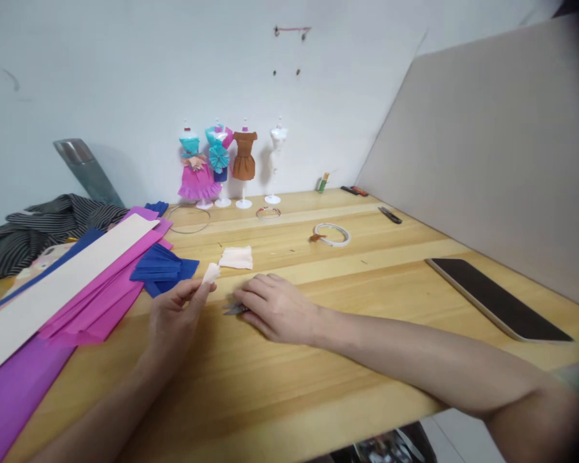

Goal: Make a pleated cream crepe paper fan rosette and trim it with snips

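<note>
Between the thumb and fingers of my left hand (176, 318) is a small strip of pale pink crepe paper (211, 273), pinched and held upright. My right hand (275, 308) rests low over the table, closed around small scissors (234, 310); their grey blades poke out to the left and most of the handle is hidden by my fingers. A gap separates the blades from the strip. Just beyond both hands lies a larger pale pink crepe paper piece (236, 258), flat on the wood. Pleated blue crepe paper (163, 267) sits left of it.
Several small dress forms (244, 157), most in paper outfits, stand along the wall. Pink and purple crepe sheets (110, 299) cover the left side. A tape roll (340, 235) lies mid-table, a dark-screened tablet (496, 299) at right. A flask (87, 170) leans at back left.
</note>
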A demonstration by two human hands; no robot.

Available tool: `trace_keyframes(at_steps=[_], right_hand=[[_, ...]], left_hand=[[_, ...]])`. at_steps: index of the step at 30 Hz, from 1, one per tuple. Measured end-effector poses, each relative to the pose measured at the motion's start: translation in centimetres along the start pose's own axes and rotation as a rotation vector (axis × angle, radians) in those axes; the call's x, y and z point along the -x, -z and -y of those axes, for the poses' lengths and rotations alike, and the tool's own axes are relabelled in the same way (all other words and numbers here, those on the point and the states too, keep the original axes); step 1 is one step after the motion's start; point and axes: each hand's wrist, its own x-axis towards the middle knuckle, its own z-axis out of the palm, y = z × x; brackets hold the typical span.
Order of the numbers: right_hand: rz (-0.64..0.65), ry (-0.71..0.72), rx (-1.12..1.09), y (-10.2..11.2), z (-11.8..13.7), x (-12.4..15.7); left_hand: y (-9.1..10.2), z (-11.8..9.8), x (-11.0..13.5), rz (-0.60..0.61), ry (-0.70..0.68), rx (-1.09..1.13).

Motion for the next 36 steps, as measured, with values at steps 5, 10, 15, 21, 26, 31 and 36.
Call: trace_keyframes(at_steps=[5, 10, 15, 21, 26, 31, 36], right_hand=[[-0.084, -0.13, 0.204, 2.2, -4.7, -0.2], [0.029, -0.848, 0.162, 6.9, -13.2, 1.3], [0.172, -0.951, 0.001, 8.4, -18.0, 4.4], [0.133, -0.848, -0.217, 5.4, -18.3, 4.4], [-0.026, -0.842, -0.365, 3.7, -18.0, 3.4], [-0.059, -0.821, -0.501, 3.5, -17.6, 3.4], [-0.021, -0.795, -0.487, 4.1, -17.7, 3.9]], left_hand=[[0.1, -0.2, -0.1, -0.002, 0.003, 0.007], [0.0, -0.1, -0.1, 0.017, 0.003, 0.036], [-0.1, -0.3, 0.0, 0.013, 0.028, 0.048], [-0.1, -0.6, 0.0, 0.019, 0.05, 0.057], [-0.2, -0.5, 0.0, 0.024, 0.053, 0.07], [-0.2, 0.1, 0.1, 0.034, 0.034, 0.03], [-0.2, -0.2, 0.1, 0.039, 0.073, 0.059]])
